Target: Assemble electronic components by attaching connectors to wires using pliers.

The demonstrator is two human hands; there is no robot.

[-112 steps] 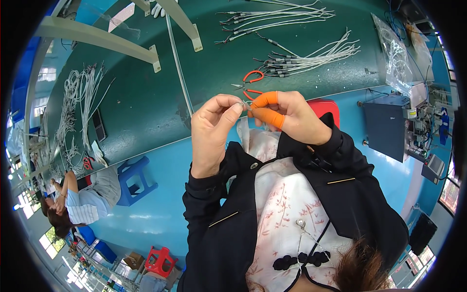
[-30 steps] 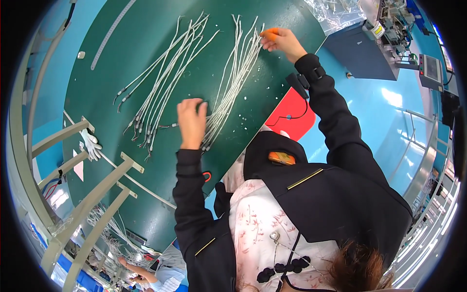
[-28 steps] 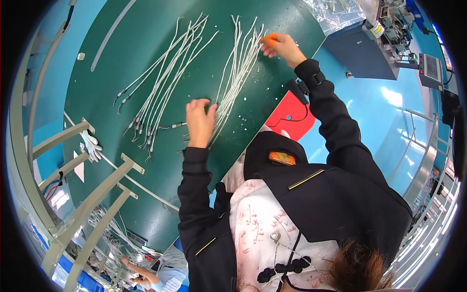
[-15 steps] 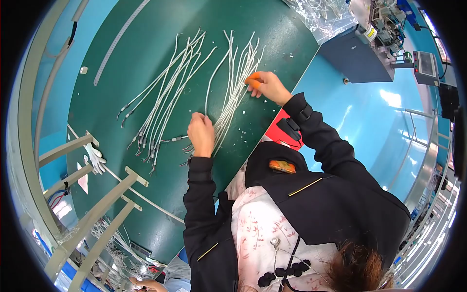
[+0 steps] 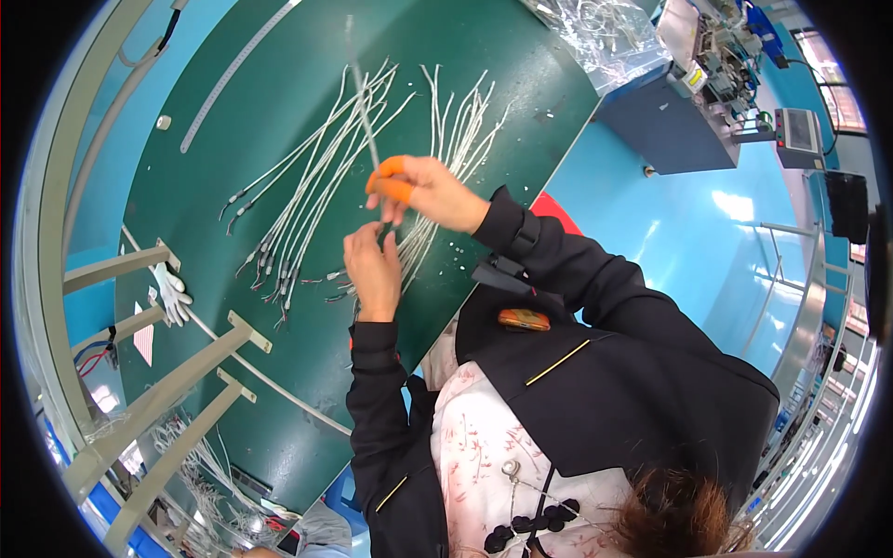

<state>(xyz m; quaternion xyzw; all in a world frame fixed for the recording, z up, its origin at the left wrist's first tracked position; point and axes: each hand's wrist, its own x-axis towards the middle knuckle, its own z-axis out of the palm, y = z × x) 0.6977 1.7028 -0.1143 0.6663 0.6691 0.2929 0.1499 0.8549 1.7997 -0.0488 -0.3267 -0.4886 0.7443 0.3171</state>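
1. Right hand [image 5: 430,191], with orange finger covers [image 5: 391,181] on two fingertips, pinches one white cable [image 5: 358,102] above the green table [image 5: 279,84]; fingers are clamped on it.
2. Left hand [image 5: 372,270] sits just below, fingers curled together at the cable's lower end; whether they grip it, I cannot tell.
3. Keep the raised cable taut and clear of the two bundles of cables [image 5: 316,195] lying beside it, which could snag.
4. Grip near the end fitting, not mid-length, to stop whipping.
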